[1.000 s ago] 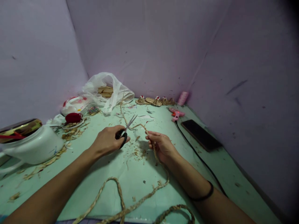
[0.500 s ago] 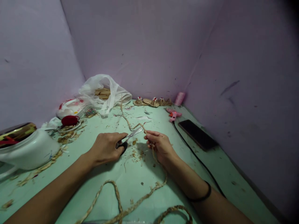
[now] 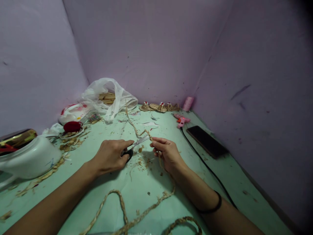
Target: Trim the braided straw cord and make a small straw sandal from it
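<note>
- The braided cord (image 3: pixel 156 202) runs across the green table (image 3: pixel 141 182), its thin end stretching away towards the back and its thicker length looping at the near edge.
- The right hand (image 3: pixel 168 155) pinches the cord between thumb and fingers, near the middle of the table.
- The left hand (image 3: pixel 110 155) grips the black-handled scissors (image 3: pixel 140 141), whose blades reach the cord just beside the right fingertips; whether they touch it, I cannot tell.
- Dry scraps (image 3: pixel 140 163) lie scattered between the hands.
- At left, a white pot (image 3: pixel 36 160) with a handle holds a shiny gold item (image 3: pixel 24 135) and something red (image 3: pixel 7 148) at its mouth.
- Farther back, a white plastic bag (image 3: pixel 97 86) gapes around a bundle of tan strips (image 3: pixel 107 97).
- At right lie a pink glue gun (image 3: pixel 181 120) and a dark phone (image 3: pixel 207 141).
</note>
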`<action>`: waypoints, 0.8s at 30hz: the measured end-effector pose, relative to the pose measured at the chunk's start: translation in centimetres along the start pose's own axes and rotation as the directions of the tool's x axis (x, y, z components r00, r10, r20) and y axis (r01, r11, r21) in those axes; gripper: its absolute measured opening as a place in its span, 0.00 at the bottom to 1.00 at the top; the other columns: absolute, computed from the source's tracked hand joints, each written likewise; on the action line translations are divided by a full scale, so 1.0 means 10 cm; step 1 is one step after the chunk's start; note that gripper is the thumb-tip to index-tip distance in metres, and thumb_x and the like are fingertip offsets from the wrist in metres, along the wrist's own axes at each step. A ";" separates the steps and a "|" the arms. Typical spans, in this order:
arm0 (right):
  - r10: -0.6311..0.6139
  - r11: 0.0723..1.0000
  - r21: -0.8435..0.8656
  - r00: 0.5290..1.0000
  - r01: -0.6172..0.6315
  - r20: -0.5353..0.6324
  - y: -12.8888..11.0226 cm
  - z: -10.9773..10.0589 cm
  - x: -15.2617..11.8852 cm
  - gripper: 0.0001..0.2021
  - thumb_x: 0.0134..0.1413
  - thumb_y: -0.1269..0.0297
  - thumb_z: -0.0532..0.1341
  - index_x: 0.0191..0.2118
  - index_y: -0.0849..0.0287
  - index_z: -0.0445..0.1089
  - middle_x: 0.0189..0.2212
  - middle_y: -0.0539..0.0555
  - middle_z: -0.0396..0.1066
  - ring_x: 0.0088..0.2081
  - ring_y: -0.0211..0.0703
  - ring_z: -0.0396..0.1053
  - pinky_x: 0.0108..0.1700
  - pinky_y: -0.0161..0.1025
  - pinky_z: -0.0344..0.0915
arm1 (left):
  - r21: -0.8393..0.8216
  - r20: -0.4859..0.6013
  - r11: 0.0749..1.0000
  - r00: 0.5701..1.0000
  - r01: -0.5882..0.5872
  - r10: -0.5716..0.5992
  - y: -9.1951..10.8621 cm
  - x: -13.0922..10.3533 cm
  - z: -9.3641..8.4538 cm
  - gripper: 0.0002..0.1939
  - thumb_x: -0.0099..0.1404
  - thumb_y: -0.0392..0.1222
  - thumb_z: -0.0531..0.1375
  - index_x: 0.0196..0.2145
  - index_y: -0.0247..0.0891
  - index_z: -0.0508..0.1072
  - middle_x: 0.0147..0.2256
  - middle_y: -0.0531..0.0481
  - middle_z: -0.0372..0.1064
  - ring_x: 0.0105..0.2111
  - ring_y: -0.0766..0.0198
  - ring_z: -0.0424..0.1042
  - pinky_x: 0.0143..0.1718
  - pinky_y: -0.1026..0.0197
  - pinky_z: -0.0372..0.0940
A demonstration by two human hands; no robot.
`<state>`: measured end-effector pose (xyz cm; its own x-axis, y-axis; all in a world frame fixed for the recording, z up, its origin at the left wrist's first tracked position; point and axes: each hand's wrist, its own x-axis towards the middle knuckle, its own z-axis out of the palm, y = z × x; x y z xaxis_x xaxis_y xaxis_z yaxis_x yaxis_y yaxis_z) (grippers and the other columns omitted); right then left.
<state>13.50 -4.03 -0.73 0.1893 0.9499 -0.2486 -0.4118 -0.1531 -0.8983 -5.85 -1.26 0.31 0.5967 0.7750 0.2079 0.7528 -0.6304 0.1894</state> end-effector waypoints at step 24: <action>-0.159 0.973 -0.146 0.976 0.181 0.151 0.05 0.01 0.00 0.09 0.29 0.70 0.65 0.26 0.63 0.75 0.14 0.47 0.67 0.14 0.30 0.56 0.17 0.32 0.53 | 0.061 0.051 0.997 0.998 -0.046 0.043 -0.03 0.00 -0.01 0.27 0.51 0.34 0.51 0.50 0.47 0.64 0.36 0.53 0.73 0.33 0.60 0.71 0.29 0.62 0.59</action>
<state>13.16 -4.06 -1.18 0.1155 0.9923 -0.0455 -0.2363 -0.0171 -0.9715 -6.11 -1.09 0.38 0.6419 0.7484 0.1667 0.7400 -0.6616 0.1208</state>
